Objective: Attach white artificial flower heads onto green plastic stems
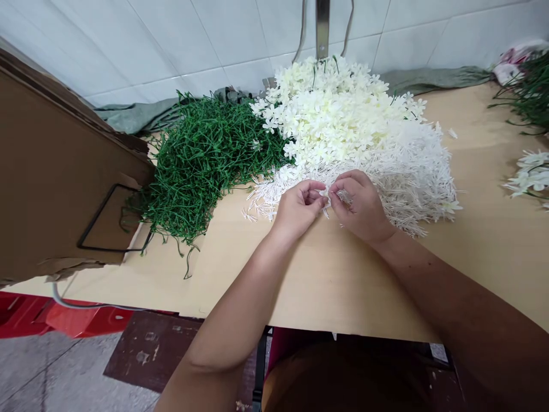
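Note:
My left hand [300, 207] and my right hand [358, 201] meet fingertip to fingertip at the front edge of the white heap. Between the left thumb and fingers is a small white flower piece [325, 193], partly hidden. The right thumb and forefinger are pinched together right beside it, and what they hold is too small to make out. Just beyond the hands lies a pile of thin white stamen-like pieces [412, 171]. Behind that rises a mound of white artificial flowers [334, 114]. Green plastic stems [210, 149] are heaped to the left.
A cardboard box [64, 166] with a black wire handle stands at the left on the wooden table [343, 286]. More white flowers [534, 171] and green stems [529, 91] lie at the right edge. Green cloth [433, 79] runs along the tiled wall. Red stools [86, 317] are below.

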Motion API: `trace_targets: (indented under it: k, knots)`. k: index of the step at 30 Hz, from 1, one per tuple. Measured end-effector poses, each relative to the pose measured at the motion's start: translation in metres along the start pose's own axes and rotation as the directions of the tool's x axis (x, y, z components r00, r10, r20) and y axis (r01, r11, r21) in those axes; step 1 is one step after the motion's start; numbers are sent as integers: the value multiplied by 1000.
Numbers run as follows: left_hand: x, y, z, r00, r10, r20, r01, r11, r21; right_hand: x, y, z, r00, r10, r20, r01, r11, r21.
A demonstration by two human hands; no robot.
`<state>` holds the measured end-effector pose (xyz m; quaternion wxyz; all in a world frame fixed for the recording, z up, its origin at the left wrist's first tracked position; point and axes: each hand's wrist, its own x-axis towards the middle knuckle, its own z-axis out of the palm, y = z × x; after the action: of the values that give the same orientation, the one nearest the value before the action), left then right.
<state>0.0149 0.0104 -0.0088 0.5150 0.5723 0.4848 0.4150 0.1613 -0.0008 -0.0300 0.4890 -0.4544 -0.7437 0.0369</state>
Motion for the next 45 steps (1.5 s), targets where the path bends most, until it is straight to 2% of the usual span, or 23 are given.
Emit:
trace_targets:
  k: [6, 9, 11, 15, 18, 21, 24, 31, 35, 41, 45]
  knots:
    - [0, -5, -1, 997, 73, 23, -75, 994, 79, -1, 1, 1, 1000, 6, 19, -6, 1000, 14]
    - [-1, -7, -1, 990, 133, 42, -137, 982, 132, -2, 0, 1, 995, 90, 49, -94, 993, 77]
    - [-2, -5, -1, 986, 150, 66, -156, 982, 103, -2, -1, 1, 981, 177, 78, -188, 970, 155]
    - [-1, 1, -2, 988, 135, 72, -132, 991, -36, 1, -2, 0, 905, 393, 164, -426, 825, 371]
    - [3, -1, -4, 993, 119, 20, -118, 991, -61, 4, -2, -1, 842, 490, 225, -532, 687, 495]
    - [7, -5, -7, 994, 104, -26, -104, 995, -2, 7, -4, -4, 820, 501, 277, -562, 614, 554]
    - [7, -5, -7, 994, 105, -22, -103, 993, 64, 9, -6, -6, 810, 503, 301, -575, 578, 579]
    - [3, -3, -7, 987, 153, 40, -158, 973, 167, 7, -6, -3, 829, 479, 288, -551, 613, 567]
    - [1, -4, -10, 962, 260, 82, -273, 912, 307, 6, -10, -1, 826, 477, 300, -551, 578, 602]
    - [-4, 6, -13, 938, 323, 127, -341, 788, 514, 9, -16, -3, 818, 444, 366, -566, 509, 649]
    - [1, 6, -34, 938, 320, 131, -329, 709, 624, 11, -12, -6, 792, 493, 360, -596, 499, 628]
